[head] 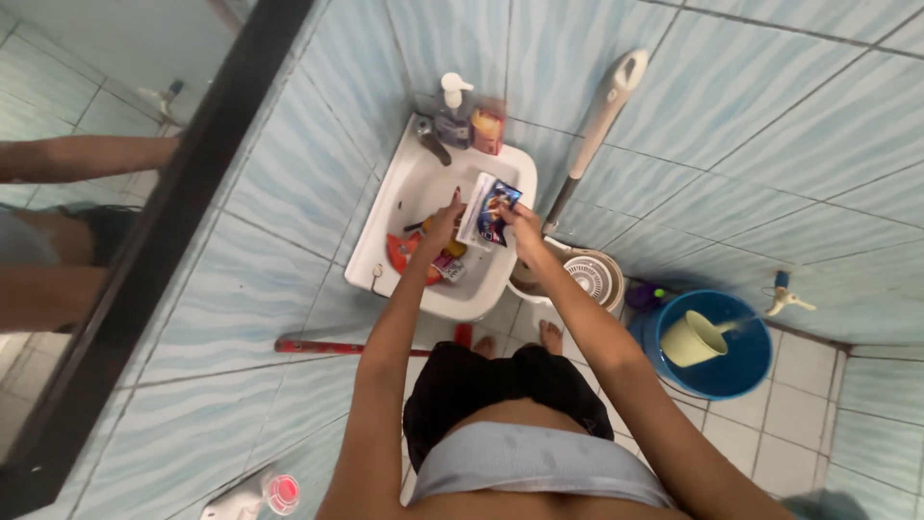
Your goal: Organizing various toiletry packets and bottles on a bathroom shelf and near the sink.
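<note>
Both your hands hold a sachet over the sink.

Your left hand [445, 223] and right hand [521, 223] grip the blue-and-white sachet [489, 210] from either side, above the white sink [404, 193]; a blue bucket [717, 349] stands well apart.

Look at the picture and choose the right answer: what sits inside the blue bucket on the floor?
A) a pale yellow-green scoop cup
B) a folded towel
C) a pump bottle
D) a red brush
A: a pale yellow-green scoop cup lies tilted inside the blue bucket, to the right of the sink over which both hands, the left hand and the right hand, hold a small packet.
</note>
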